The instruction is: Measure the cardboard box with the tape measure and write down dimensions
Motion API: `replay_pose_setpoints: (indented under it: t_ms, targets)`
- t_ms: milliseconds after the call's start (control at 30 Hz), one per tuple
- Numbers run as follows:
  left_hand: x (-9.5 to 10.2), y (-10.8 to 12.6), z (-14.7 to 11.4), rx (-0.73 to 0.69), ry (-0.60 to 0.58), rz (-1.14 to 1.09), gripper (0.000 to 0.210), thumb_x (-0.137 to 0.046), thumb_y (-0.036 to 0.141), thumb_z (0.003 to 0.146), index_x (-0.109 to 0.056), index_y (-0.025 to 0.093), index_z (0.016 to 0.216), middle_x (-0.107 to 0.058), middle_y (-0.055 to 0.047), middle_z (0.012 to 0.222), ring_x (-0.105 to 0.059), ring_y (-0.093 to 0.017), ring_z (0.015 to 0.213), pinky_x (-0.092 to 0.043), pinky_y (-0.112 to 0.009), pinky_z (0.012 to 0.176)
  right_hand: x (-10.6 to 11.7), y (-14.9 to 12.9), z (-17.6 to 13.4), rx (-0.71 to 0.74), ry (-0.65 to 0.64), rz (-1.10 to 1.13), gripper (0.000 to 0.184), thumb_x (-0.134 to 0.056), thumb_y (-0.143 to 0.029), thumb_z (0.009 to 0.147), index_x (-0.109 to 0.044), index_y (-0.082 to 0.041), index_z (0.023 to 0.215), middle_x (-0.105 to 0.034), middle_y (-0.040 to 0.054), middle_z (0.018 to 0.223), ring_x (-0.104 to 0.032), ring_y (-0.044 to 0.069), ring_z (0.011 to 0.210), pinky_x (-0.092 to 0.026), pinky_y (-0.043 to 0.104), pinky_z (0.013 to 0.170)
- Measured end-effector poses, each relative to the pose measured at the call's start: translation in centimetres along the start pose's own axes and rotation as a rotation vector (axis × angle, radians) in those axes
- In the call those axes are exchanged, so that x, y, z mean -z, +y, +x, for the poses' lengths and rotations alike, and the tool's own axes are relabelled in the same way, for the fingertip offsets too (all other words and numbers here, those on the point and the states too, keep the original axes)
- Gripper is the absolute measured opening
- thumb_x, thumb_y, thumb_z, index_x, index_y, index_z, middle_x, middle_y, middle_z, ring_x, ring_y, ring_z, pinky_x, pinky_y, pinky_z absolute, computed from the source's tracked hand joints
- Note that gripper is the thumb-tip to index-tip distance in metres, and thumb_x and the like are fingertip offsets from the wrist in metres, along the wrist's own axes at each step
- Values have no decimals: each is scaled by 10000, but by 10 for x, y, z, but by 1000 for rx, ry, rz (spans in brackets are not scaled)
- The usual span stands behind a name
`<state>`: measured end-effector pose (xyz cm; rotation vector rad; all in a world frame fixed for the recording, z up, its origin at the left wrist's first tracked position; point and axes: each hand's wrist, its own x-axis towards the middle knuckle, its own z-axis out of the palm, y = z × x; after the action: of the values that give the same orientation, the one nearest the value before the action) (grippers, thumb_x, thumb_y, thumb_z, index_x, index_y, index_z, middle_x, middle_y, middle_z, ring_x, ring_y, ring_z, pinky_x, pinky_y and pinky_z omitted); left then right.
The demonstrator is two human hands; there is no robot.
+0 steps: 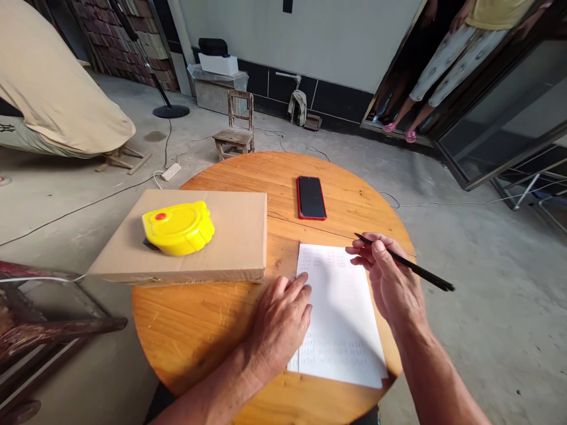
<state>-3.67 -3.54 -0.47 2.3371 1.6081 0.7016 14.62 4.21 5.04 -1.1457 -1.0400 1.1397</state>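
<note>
A black pen (423,273) is gripped in my right hand (394,277), which is raised over the right edge of the sheet of paper (339,307). The pen's tip points up and to the left, away from the page. Small handwritten marks fill rows at the top and bottom of the sheet. My left hand (283,319) lies flat, its fingers stretched over the paper's left edge. Both hands are above a round wooden table (204,336). Beyond the paper, a phone (311,198) in a red case lies with its screen dark.
On the table's left rests a brown cardboard box (230,230) with a yellow tape-measure-shaped object (179,227) on top. A small wooden chair (237,127) stands behind the table. One person (460,59) is in the doorway at upper right. Cables run across the floor.
</note>
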Motion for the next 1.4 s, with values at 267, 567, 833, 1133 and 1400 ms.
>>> replay_pose_setpoints:
  t_ms: [267,567,833,1133,1400]
  targets:
    - [23,9,-24,73,-114,76,355,-602,197,854,-613,172,1207,-548,-113,1388,-531,-314,1176,-483,-483,977,72,-4,-64,-2,114,-567,343,-578,-556,881,-668,-278,1060,-727,62,1069,-677,267,1014,-513,407,890]
    - [10,20,-85,68,54,92,556,-538,164,832,-467,179,1384,-569,-81,1385,-505,-272,1253,-474,-419,997,88,40,-113,34,70,-908,406,-430,-577,910,-645,-303,1118,-693,37,1175,-586,288,1138,-506,469,955]
    - [5,35,-86,82,46,107,549,-520,143,829,-472,166,1375,-575,-89,1379,-521,-276,1231,-472,-426,981,86,45,-103,59,55,-868,364,-441,-542,923,-630,-290,1106,-676,40,1203,-605,265,1132,-484,448,992]
    - [9,30,-85,64,32,78,445,-497,120,836,-569,229,1262,-602,-67,1329,-545,-270,1184,-479,-438,955,81,40,-111,94,38,-826,305,-466,-483,939,-650,-275,1067,-697,34,1158,-637,241,1093,-523,368,943]
    - [10,31,-80,60,18,55,334,-515,108,849,-596,234,1148,-614,-75,1232,-567,-284,1108,-507,-465,910,84,44,-112,110,64,-803,294,-471,-461,952,-634,-270,1105,-679,51,1173,-613,251,1108,-492,410,985]
